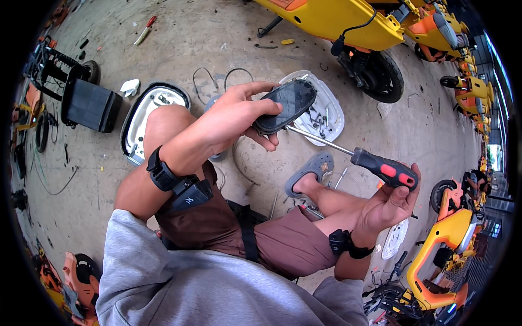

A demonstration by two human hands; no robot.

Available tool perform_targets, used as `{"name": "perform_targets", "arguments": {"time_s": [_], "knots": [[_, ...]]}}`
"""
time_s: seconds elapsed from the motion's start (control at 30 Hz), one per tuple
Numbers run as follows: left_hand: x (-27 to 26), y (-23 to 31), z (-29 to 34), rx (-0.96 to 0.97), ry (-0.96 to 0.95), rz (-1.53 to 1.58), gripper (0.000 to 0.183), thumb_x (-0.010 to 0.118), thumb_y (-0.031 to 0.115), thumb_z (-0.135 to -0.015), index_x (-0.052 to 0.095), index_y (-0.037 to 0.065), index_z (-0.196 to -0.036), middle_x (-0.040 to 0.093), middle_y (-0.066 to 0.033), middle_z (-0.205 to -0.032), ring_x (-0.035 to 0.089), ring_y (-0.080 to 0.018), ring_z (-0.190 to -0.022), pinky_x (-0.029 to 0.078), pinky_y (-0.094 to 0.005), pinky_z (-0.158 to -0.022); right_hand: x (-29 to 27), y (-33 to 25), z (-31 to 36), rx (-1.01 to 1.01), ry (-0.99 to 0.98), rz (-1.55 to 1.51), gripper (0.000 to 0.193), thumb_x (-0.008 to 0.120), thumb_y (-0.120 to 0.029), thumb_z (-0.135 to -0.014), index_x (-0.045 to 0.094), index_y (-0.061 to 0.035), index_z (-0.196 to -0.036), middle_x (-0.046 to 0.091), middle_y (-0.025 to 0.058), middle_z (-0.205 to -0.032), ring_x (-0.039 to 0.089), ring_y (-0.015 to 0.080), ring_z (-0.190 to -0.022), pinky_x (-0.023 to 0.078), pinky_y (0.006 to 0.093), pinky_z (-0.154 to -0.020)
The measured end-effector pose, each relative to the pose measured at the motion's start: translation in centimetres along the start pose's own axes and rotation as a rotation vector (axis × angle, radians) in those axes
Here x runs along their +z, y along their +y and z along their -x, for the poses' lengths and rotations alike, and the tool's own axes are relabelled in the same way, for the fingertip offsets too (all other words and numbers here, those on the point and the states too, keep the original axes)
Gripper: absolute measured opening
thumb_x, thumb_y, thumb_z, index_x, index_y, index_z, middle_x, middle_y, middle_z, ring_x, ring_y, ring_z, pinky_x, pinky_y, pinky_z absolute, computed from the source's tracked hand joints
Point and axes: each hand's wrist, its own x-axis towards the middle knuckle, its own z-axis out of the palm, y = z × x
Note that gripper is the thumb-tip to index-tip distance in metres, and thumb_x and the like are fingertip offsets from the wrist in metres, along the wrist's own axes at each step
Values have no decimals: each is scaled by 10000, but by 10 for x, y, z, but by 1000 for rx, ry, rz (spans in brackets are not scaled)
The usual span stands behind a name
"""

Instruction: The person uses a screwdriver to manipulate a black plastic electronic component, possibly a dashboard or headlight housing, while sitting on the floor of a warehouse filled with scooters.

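My left hand [235, 115] grips a dark, flat oval cover with a glossy face [296, 100], thumb on top and fingers curled beneath it. The cover is held tilted above the floor. In my right hand [385, 209] is a screwdriver [383, 167] with a black and red handle, its fingers closed round the handle's end. The metal shaft points left, and its tip meets the lower edge of the cover; whether it sits in a screw is too small to tell. Behind the cover lies a white tray-like shell [338, 111] with loose screws and small parts in it.
Another white shell with a black rim [130, 122] lies by my left knee. A black box on a frame [89, 103] stands farther left. Cables and a red-handled tool [145, 30] lie on the concrete floor. Yellow scooters [342, 27] stand ahead and along the right.
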Motion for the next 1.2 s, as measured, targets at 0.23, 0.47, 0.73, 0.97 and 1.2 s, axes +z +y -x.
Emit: {"name": "perform_targets", "arguments": {"time_s": [0.23,0.47,0.73,0.97,1.2], "knots": [[3,2,2,-8,4,-60,537,503,67,-919,314,-80,-1400,672,-232,-959,664,-193,-616,593,-287,-543,0,0,0,-8,-11,-1,582,663,-312,-902,471,88,-1277,622,163,-1094,619,220,-1001,492,333,-917],[3,-2,1,45,42,-75,565,584,73,-862,381,-94,-1362,628,-193,-917,666,-221,-618,607,-328,-551,-2,1,0,-6,-14,31,575,665,-308,-901,476,88,-1273,616,168,-1086,615,234,-1007,490,345,-922],[5,0,3,66,35,-174,545,552,73,-904,352,-48,-1397,634,-144,-863,658,-187,-641,587,-303,-547,-4,2,-1,-25,-38,74,584,676,-309,-894,480,93,-1270,614,169,-1093,615,228,-1002,489,341,-918],[14,5,9,94,10,-345,525,552,84,-889,409,4,-1388,643,-111,-824,665,-139,-638,534,-231,-496,-5,-1,-1,24,-39,140,593,685,-301,-887,474,100,-1270,616,166,-1081,616,224,-992,502,320,-887],[15,1,7,7,-12,-356,537,557,69,-864,404,-36,-1367,618,-144,-807,662,-185,-644,599,-318,-572,14,-4,-7,-98,-150,170,668,576,-364,-941,333,55,-1401,521,264,-1259,608,311,-1056,501,370,-916]]}}
